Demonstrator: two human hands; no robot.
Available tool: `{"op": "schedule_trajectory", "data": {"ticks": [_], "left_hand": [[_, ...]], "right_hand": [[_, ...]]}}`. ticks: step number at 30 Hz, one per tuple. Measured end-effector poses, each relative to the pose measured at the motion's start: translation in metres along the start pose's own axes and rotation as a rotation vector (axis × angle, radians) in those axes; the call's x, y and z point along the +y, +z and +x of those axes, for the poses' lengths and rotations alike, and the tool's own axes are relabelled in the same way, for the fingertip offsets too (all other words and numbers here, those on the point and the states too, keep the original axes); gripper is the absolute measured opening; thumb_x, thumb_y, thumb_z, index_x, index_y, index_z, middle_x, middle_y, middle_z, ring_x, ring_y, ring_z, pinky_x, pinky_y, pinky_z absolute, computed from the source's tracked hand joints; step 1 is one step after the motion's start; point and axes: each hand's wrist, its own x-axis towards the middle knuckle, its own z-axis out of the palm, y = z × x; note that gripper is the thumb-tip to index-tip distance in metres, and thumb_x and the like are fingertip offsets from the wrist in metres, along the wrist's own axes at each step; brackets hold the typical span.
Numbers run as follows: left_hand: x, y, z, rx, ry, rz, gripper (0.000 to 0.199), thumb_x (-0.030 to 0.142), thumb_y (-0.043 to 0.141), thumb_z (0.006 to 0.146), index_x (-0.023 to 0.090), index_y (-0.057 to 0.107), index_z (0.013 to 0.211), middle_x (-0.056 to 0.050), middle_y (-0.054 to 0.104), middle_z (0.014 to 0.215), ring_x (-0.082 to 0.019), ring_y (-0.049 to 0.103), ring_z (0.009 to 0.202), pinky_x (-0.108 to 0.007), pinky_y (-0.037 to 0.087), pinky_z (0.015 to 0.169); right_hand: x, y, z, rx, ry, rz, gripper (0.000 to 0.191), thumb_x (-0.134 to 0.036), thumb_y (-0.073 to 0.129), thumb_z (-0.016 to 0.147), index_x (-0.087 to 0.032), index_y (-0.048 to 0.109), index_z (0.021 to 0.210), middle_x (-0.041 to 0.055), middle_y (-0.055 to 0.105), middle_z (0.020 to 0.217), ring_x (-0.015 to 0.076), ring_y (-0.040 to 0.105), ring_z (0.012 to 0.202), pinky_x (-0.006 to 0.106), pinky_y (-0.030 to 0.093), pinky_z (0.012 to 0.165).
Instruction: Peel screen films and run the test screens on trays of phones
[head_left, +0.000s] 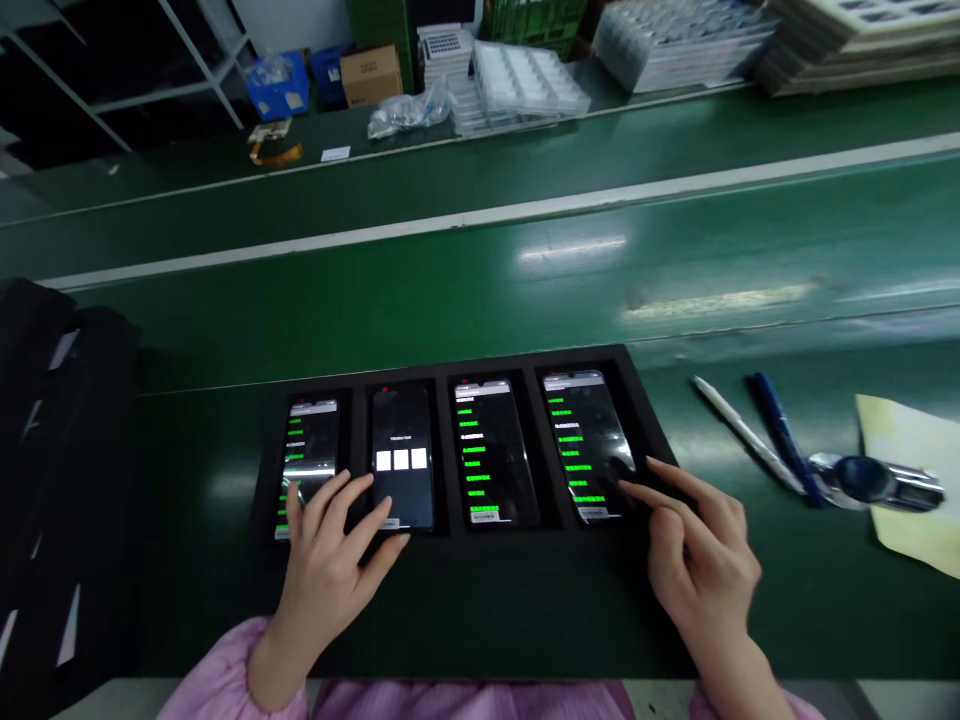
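Observation:
Several phones lie screen up in separate slots of a black foam tray [442, 440]. The leftmost phone [313, 440] shows green text lines. Beside it, the second phone [402, 415] has three white squares on a dark screen. Green and white lines fill the third phone [491, 450] and the rightmost phone [589, 440]. My left hand [334, 550] rests fingers spread over the lower ends of the two left phones, holding nothing. At the rightmost phone's lower right, my right hand [701, 550] has its index finger stretched to the screen and its thumb bent in.
A white pen [750, 435], a blue pen [784, 435], a shiny metallic object [877, 482] and yellowish paper [919, 440] lie right. Black stacked trays [60, 420] stand left. Clear plastic trays [525, 80], blue bins [277, 88] and a cardboard box [371, 75] sit behind.

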Motion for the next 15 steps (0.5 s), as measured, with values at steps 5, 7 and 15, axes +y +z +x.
{"op": "schedule_trajectory", "data": {"ticks": [5,7,15], "left_hand": [[0.007,0.014,0.035,0.044,0.011,0.017,0.038,0.041,0.064,0.1,0.023,0.068,0.132,-0.015,0.062,0.137,-0.035,0.054,0.133,-0.071,0.017,0.127],[0.007,0.02,0.039,0.047,0.019,0.034,0.042,0.044,0.063,0.101,0.022,0.066,0.137,-0.016,0.06,0.14,-0.036,0.054,0.133,-0.072,0.016,0.126],[-0.002,0.017,0.026,0.061,-0.021,0.069,0.036,0.043,0.066,0.099,0.021,0.071,0.127,-0.017,0.062,0.14,-0.04,0.054,0.132,-0.074,0.017,0.124]], "right_hand": [[-0.003,-0.004,0.0,-0.064,-0.042,-0.02,0.027,-0.017,0.05,0.105,-0.023,0.075,0.111,0.0091,0.068,0.129,0.0278,0.062,0.113,0.046,0.047,0.094],[-0.003,-0.005,-0.001,-0.084,-0.054,-0.037,0.026,-0.018,0.05,0.105,-0.024,0.075,0.112,0.0084,0.068,0.129,0.0274,0.063,0.113,0.045,0.047,0.094],[-0.004,-0.003,0.0,-0.085,-0.07,-0.032,0.027,-0.019,0.051,0.105,-0.023,0.075,0.114,0.0091,0.069,0.129,0.0285,0.062,0.112,0.046,0.045,0.096]]}}
